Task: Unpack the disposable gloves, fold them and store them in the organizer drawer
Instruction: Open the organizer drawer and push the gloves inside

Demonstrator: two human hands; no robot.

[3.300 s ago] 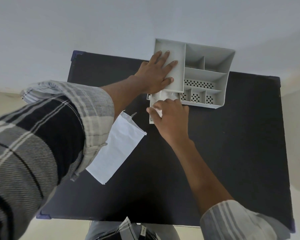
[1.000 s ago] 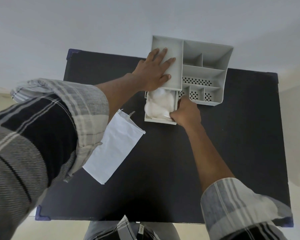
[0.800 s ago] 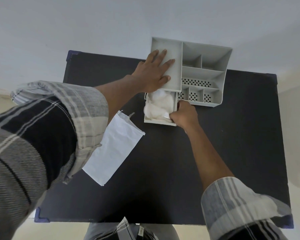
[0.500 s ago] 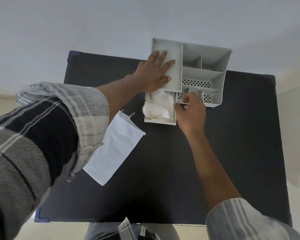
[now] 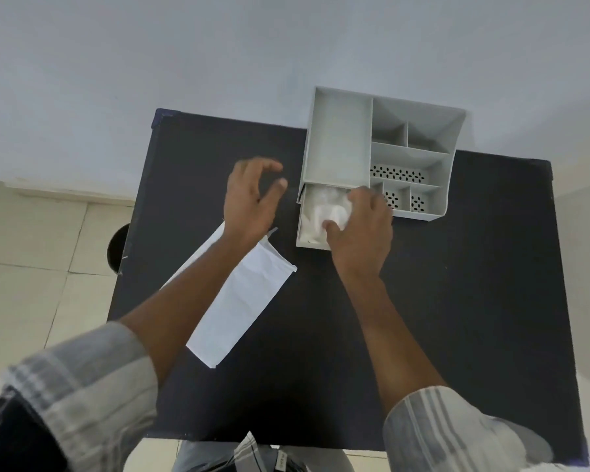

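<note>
We were at the storing step: our right hand (image 5: 358, 229) seemingly pressed the gloves (image 5: 324, 212) into the pulled-out drawer (image 5: 302, 233) at frame centre, left hand (image 5: 251, 199) released, drawer needing closing next.

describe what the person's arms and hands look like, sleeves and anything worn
Both hands, the left hand and right hand, are bare: no gloves, rings or watch visible. Forearms are bare too. Each arm wears a pale grey plaid shirt sleeve with darker stripes, the left sleeve and right sleeve pushed up toward the elbow.
</note>
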